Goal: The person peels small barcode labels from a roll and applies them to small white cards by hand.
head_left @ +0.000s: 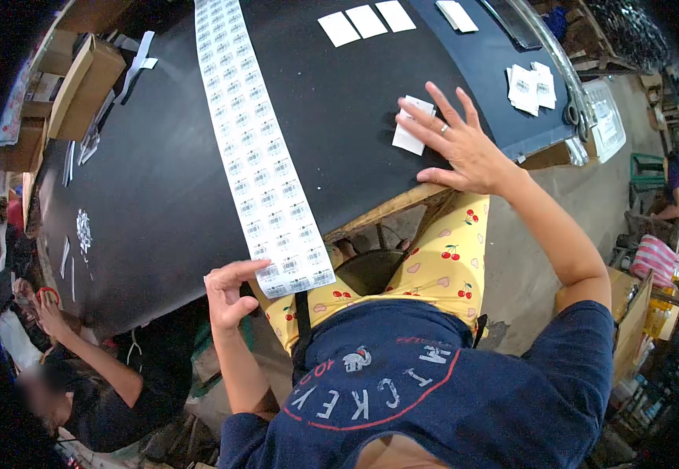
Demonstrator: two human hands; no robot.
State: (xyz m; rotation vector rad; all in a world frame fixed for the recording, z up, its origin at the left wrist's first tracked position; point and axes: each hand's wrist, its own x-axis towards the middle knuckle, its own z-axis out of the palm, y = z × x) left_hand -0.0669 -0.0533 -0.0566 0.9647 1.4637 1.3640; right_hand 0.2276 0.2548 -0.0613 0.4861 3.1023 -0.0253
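Barcode stickers (255, 156) run across the black table (152, 180) in one long strip, whose near end hangs just past the table edge above the person's lap. The left hand (230, 295) is at that end's left corner, index finger over the strip's margin; its grip is parted, thumb and finger well apart and pinching nothing that I can see. The right hand (463, 152) lies with fingers spread over a white card (407, 142) near the table edge, its grip not closed round anything.

The step in hand looks like readying a sticker while the card is steadied. As I judge it, the next move calls for a fine pinch at the strip's corner, with the card kept flat.

Counted: one strip, three stickers across, with too many rows to count surely. Three white cards (365, 22) lie in a row at the far side. Beyond them is one small stack (457, 16), its cards too overlapped to number. Two overlapping piles of printed cards (523, 90) lie to the right, near one pair of scissors (571, 115). Under the right hand there is at least one card; whether more lie beneath, I cannot tell.
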